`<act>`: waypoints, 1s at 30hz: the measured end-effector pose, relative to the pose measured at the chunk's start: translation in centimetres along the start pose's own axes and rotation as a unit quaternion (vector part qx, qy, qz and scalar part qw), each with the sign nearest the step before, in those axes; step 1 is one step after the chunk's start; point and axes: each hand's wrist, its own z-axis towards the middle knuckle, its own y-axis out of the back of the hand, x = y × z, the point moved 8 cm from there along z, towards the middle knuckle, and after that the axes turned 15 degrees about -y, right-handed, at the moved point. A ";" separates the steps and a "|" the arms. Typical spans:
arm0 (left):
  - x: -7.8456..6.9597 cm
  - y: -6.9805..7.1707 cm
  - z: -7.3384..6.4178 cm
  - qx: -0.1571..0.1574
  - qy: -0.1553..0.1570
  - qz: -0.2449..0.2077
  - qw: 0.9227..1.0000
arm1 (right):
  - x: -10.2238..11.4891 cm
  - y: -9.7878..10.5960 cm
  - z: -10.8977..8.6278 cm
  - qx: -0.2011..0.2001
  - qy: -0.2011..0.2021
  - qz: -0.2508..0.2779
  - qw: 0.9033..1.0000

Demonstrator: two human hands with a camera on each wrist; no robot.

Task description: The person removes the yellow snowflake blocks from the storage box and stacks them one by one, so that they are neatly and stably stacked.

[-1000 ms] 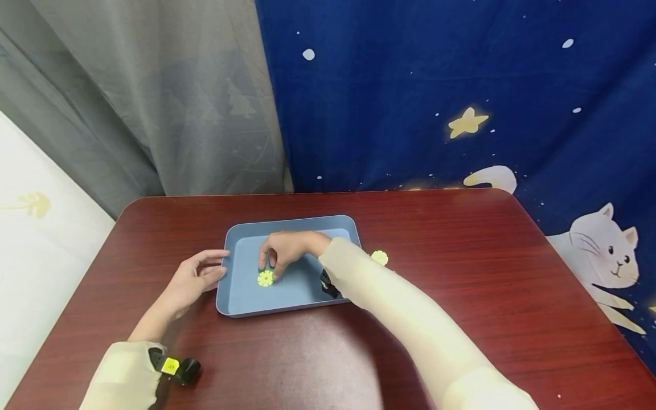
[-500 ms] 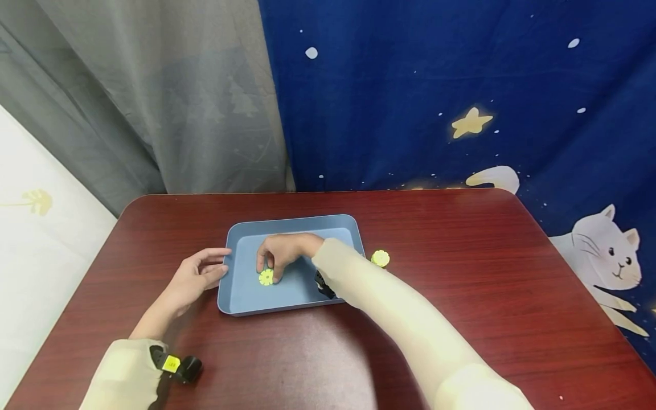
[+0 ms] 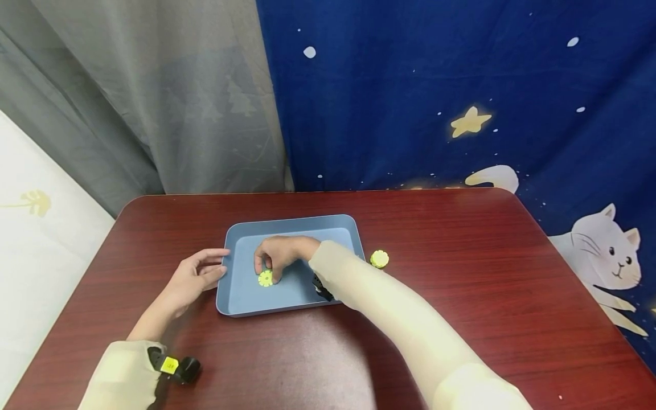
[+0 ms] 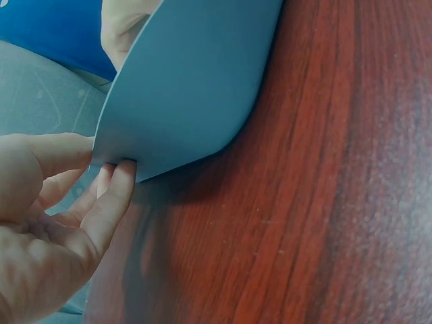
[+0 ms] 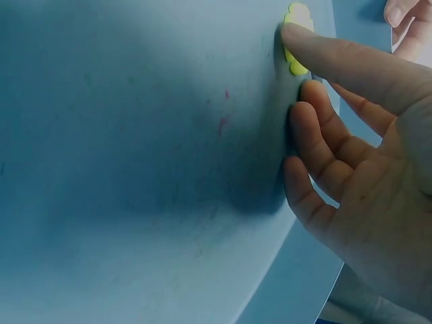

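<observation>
A light blue tray (image 3: 297, 302) lies on the table. In the head view my left hand (image 3: 192, 279) is at its left edge, and the left wrist view shows my fingertips (image 4: 121, 179) against the tray's outer wall, fingers fairly straight. Inside the tray, toward its left half, a flat yellow notched disc (image 3: 265, 278) lies between the thumb and index finger of my right hand (image 3: 281, 256), which pinches it. In the right wrist view my thumb presses the rim of the yellow disc (image 5: 298, 59), while the other fingers curl near the tray floor.
A small stack of similar yellow discs (image 3: 380, 259) stands on the table just right of the tray. The red-brown wooden table (image 3: 487, 285) extends to both sides. Grey and blue curtains (image 3: 384, 102) hang behind its far edge.
My right hand shifts slightly left over the disc, its fingers closer round it. The left hand and the tray stay in place.
</observation>
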 end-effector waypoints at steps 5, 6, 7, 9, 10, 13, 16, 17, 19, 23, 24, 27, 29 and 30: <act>0.0 0.0 -0.1 0.001 0.001 -0.006 1.000 | 0.0 0.0 0.0 -0.009 -0.011 -0.009 1.000; 0.0 0.0 -0.1 0.001 0.000 -0.006 1.000 | 0.0 0.0 0.1 -0.010 -0.013 -0.010 1.000; 0.0 0.0 -0.1 0.001 0.000 -0.007 1.000 | 0.0 0.0 0.1 -0.012 -0.014 -0.012 1.000; 0.0 0.0 -0.1 0.000 0.000 -0.006 1.000 | -0.1 0.0 0.1 -0.015 -0.016 -0.014 1.000; 0.0 0.0 -0.1 0.000 -0.001 -0.006 1.000 | -0.1 0.0 0.1 -0.016 -0.017 -0.015 1.000; 0.0 0.0 -0.1 0.001 -0.001 -0.005 1.000 | -0.1 0.0 0.1 -0.020 -0.020 -0.015 0.999; 0.0 0.0 -0.1 0.000 0.000 -0.004 1.000 | -0.1 0.1 0.0 -0.021 -0.023 -0.013 0.999; -0.1 0.0 -0.1 0.000 0.000 -0.004 1.000 | -0.1 0.1 0.0 -0.021 -0.023 -0.013 0.999; -0.1 0.0 -0.1 0.000 0.002 -0.004 1.000 | -0.1 0.1 -0.1 -0.021 -0.021 -0.009 1.000; -0.2 0.0 -0.1 0.001 0.004 -0.001 1.000 | 0.0 0.3 -0.3 -0.023 -0.008 0.003 1.000; -0.2 0.0 -0.1 0.001 0.004 -0.001 1.000 | 0.0 0.3 -0.3 -0.024 -0.004 0.005 1.000; -0.2 0.0 -0.1 0.000 0.004 -0.001 1.000 | 0.1 0.5 -0.5 -0.028 0.007 0.013 1.000; -0.2 0.0 -0.1 0.001 0.004 -0.001 1.000 | 0.2 0.7 -0.6 -0.031 0.014 0.015 0.999; -0.2 0.0 -0.1 0.001 0.004 -0.001 1.000 | 0.2 0.7 -0.6 -0.031 0.015 0.018 0.999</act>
